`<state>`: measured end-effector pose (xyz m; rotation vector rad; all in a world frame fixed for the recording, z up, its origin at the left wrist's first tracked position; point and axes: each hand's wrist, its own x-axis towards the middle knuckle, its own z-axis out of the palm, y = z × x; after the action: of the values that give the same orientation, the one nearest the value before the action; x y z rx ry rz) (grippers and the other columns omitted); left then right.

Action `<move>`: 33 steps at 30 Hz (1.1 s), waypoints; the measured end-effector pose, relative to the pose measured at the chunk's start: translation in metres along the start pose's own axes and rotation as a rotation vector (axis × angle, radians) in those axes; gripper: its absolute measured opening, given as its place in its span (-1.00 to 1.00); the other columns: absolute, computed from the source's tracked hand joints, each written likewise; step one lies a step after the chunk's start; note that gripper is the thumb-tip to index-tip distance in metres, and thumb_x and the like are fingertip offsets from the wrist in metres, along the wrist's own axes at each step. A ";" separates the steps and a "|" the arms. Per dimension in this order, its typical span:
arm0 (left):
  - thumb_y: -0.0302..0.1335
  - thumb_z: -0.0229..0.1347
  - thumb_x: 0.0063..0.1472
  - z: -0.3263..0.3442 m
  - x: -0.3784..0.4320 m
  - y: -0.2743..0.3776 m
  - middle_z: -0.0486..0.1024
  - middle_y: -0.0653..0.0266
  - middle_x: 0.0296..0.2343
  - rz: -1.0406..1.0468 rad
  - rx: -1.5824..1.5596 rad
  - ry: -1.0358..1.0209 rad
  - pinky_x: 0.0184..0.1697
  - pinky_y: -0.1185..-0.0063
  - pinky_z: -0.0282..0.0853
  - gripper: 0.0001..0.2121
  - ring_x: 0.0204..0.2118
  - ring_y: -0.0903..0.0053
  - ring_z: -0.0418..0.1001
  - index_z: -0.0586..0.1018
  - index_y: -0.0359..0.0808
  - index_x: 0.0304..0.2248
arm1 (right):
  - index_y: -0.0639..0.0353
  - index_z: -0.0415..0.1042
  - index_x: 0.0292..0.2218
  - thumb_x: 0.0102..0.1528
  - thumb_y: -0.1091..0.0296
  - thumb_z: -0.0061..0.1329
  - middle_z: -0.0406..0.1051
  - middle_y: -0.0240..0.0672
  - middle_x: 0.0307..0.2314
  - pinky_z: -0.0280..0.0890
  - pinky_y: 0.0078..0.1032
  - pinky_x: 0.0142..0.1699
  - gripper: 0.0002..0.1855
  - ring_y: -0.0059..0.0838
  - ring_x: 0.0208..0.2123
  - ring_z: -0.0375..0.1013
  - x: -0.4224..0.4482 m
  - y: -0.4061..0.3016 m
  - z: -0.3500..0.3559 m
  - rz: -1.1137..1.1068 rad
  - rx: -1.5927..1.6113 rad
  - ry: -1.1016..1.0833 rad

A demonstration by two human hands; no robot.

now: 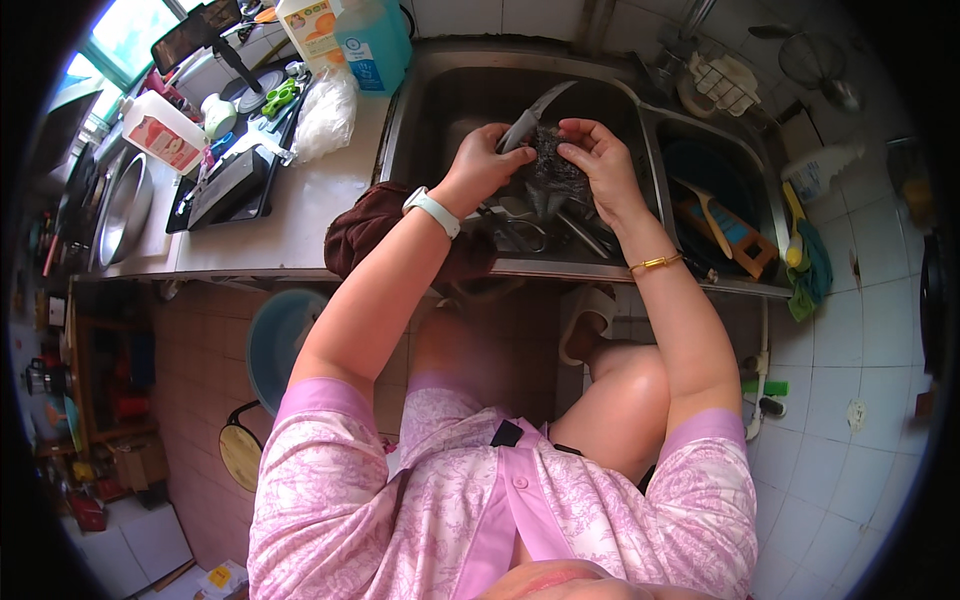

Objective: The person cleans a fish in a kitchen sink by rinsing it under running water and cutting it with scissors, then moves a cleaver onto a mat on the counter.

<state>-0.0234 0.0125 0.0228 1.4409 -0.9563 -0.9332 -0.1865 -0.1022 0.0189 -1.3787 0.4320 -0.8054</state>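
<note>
Over the larger basin of a steel sink (646, 142), my left hand (487, 161) grips a knife (529, 116) by its grey handle, its curved blade pointing up and to the right. My right hand (596, 161) pinches a dark metal scouring pad (559, 161), held close beside the handle. The pad hangs loosely between both hands; whether my left fingers also touch it, I cannot tell. Below them, several metal utensils lie in the basin, among them a pair of scissors (525, 234), partly hidden by the pad and my hands.
A brown cloth (367, 229) drapes over the sink's front edge. Bottles of blue liquid (367, 52) and a plastic bag (326, 116) stand left of the basin. The smaller basin on the right holds a grater (739, 232) and a wooden spatula (709, 214). A blue tub (274, 345) is on the floor.
</note>
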 end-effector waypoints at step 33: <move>-0.33 -0.17 0.43 0.011 -0.007 0.007 0.15 0.57 -0.60 -0.035 -0.046 -0.221 -0.60 0.76 -0.07 -0.74 -0.62 0.83 0.02 0.45 -0.34 -0.15 | 0.14 0.50 -0.28 -0.06 0.42 0.13 0.37 -0.36 -0.37 0.32 -0.39 -0.17 -0.76 -0.32 -0.26 0.38 0.001 -0.025 -0.011 -0.854 -1.441 0.208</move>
<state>-0.0363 0.0148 0.0292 1.3379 -1.0669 -1.1512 -0.2001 -0.1100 0.0417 -2.9417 0.6242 -1.4320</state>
